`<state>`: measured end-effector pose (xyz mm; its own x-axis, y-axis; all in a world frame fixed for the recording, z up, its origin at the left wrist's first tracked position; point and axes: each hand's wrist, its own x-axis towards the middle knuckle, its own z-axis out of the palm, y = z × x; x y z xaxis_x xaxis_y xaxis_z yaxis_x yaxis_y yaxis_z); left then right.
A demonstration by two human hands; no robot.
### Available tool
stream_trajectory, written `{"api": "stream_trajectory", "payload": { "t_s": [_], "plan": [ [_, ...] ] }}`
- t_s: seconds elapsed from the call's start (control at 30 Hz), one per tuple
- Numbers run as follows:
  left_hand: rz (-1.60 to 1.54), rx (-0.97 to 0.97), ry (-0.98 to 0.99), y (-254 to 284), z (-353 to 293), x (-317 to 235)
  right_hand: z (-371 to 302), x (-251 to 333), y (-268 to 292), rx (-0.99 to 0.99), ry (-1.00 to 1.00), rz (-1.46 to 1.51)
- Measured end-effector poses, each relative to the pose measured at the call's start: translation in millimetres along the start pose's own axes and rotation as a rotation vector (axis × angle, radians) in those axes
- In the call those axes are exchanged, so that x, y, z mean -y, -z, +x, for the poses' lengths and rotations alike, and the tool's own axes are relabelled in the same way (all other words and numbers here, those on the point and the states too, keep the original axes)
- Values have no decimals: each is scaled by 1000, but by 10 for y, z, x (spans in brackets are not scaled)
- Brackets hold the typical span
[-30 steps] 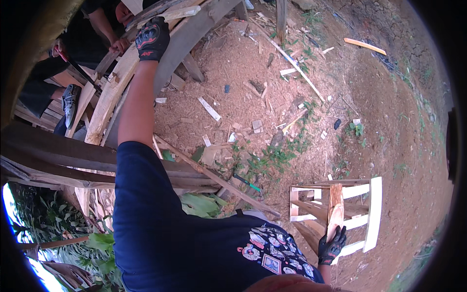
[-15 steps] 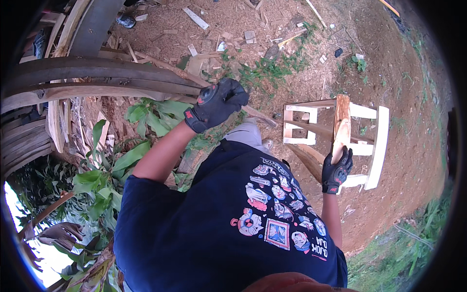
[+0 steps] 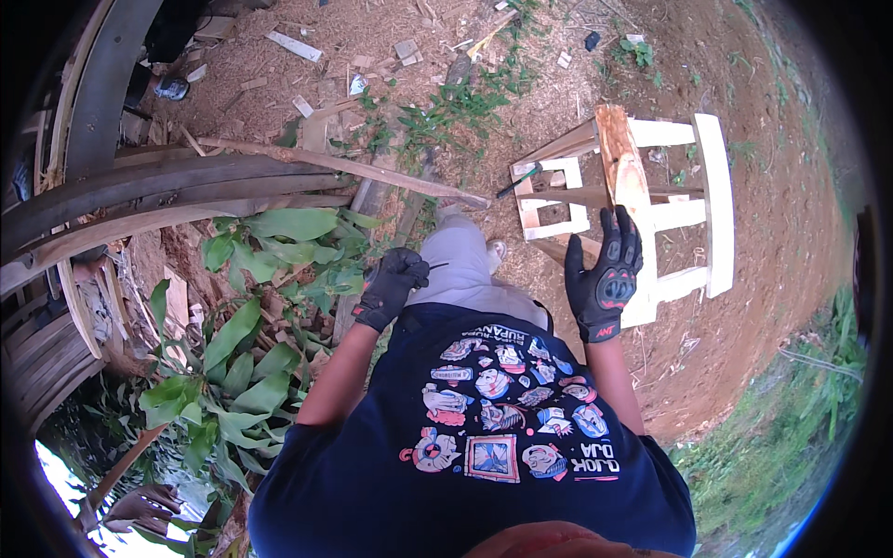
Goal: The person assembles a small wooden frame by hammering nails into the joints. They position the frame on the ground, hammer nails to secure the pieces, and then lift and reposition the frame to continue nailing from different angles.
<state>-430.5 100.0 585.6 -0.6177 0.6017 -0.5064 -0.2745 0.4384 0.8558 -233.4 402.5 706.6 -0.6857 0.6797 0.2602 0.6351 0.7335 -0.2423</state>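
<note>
My left hand, in a black glove, is in front of my body with its fingers pinched on a thin dark rod; its exact kind is too small to make out. My right hand, gloved too, is open with thumb and fingers apart. It is at the near end of a rough-edged board that lies across a pale wooden frame. I cannot tell whether the fingers touch the board. A slim tool with a green and black handle rests against the frame's left part.
A long wooden stick slants beyond my left hand, beside stacked curved timbers. Leafy plants grow at my left. Wood chips and offcuts litter the ground. Another person's shoe shows at the far left.
My left hand has drawn back from over the long stick toward my body, and a thin rod now shows in it. My right hand has let go of the board and opened.
</note>
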Motion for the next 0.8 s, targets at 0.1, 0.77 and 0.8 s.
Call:
{"api": "stream_trajectory", "payload": {
  "t_s": [0.1,0.77,0.8],
  "plan": [
    [268,-190,-244,194,618,-229,-131,288,-771,346,-108,391],
    [515,-430,-402,507,2700,195,-1129,-1688,-7623,1071,-831,214],
    [539,-443,-383,528,2573,202,-878,-1511,-7580,978,-839,276]
  ]
}}
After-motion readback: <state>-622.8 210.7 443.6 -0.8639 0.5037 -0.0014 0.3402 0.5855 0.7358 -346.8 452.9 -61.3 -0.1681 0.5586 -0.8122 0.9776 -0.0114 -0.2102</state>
